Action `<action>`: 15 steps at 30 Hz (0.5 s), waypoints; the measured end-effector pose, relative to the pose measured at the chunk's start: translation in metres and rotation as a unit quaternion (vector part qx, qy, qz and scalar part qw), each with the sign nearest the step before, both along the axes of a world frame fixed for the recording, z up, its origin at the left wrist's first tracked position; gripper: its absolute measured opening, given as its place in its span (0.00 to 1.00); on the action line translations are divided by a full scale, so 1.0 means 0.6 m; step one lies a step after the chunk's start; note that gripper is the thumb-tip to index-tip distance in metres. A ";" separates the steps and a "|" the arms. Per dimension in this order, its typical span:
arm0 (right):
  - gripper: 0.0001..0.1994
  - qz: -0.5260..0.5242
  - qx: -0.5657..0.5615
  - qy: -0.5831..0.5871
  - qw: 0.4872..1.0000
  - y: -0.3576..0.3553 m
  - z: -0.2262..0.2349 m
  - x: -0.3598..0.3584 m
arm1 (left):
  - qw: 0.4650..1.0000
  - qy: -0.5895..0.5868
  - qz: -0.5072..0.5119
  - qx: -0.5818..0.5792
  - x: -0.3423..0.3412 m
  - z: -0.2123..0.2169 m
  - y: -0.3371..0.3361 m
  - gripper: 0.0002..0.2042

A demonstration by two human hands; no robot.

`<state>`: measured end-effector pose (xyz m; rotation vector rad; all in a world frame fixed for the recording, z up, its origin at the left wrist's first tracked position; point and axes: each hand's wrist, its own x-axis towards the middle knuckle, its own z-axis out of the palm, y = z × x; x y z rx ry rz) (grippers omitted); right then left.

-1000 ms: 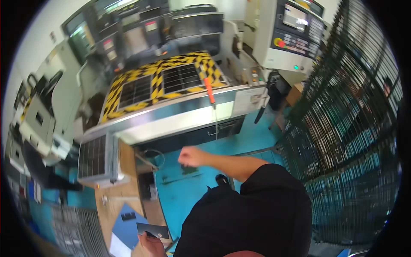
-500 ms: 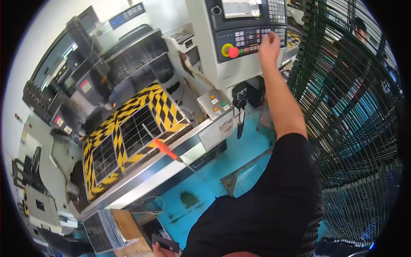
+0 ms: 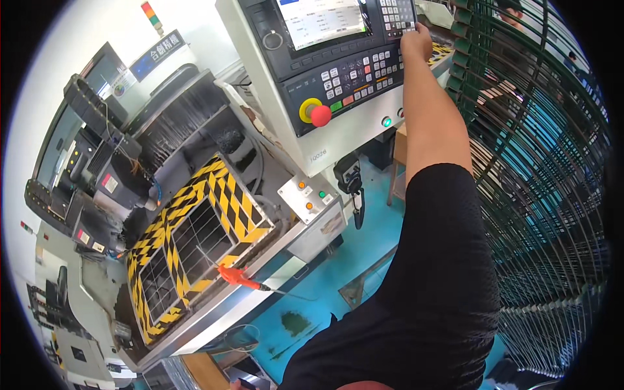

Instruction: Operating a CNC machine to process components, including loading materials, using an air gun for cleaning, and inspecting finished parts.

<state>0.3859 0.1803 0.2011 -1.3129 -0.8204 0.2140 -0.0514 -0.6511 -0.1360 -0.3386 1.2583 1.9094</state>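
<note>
My right hand (image 3: 416, 44) is stretched out to the right edge of the machine's control panel (image 3: 312, 96). Its fingers are curled against the lower right part of the upper keypad (image 3: 397, 15); the fingertips are partly hidden, and I see nothing held in them. The panel has a lit screen (image 3: 323, 23), rows of keys and a red emergency stop button (image 3: 320, 116) on a yellow ring. At the bottom edge only a sliver of my left hand (image 3: 235, 385) shows, closed on a dark flat plate (image 3: 247, 384) that is mostly cut off.
At left is the machine bed with a yellow-and-black striped frame (image 3: 249, 224) under spindle heads (image 3: 120, 175). An orange air gun (image 3: 233, 275) lies on its front edge. A small button box (image 3: 307, 196) stands beside it. Dark green wire racks (image 3: 526, 175) crowd the right side.
My right hand has moved from the lower keys up and right to the upper keypad's edge. The view has tilted up, and my left hand with the dark plate has sunk nearly out of sight.
</note>
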 end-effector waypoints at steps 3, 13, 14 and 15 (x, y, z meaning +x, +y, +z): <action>0.20 0.013 -0.004 0.005 1.000 0.009 -0.004 -0.005 | 0.999 -0.024 -0.039 0.016 0.003 0.005 -0.009 0.07; 0.19 -0.010 -0.027 -0.020 0.999 0.028 -0.010 0.001 | 0.975 -0.105 -0.178 0.078 -0.005 0.003 -0.067 0.10; 0.19 -0.011 -0.033 -0.033 0.999 0.029 -0.010 0.001 | 0.971 -0.114 -0.192 0.085 -0.005 0.001 -0.074 0.10; 0.19 -0.012 -0.039 -0.046 0.998 0.028 -0.012 0.001 | 0.966 -0.123 -0.207 0.092 -0.006 -0.002 -0.080 0.11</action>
